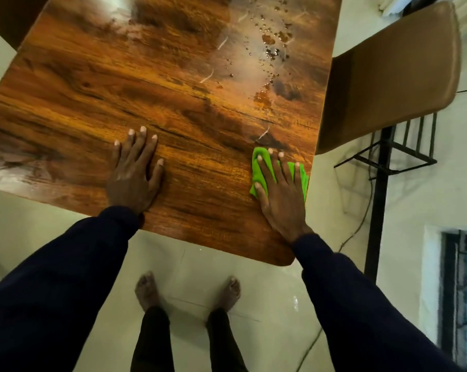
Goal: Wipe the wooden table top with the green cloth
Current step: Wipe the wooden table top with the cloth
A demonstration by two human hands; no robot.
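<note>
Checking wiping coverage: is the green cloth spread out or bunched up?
Bunched up: the green cloth shows folds and barely extends past the right hand, which presses it onto the table.

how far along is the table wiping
Done: little that shows; the near part of the wooden table top looks dry. In hand: the right hand presses the green cloth flat near the right edge, the left hand resting flat. Left: water droplets farther along.
</note>
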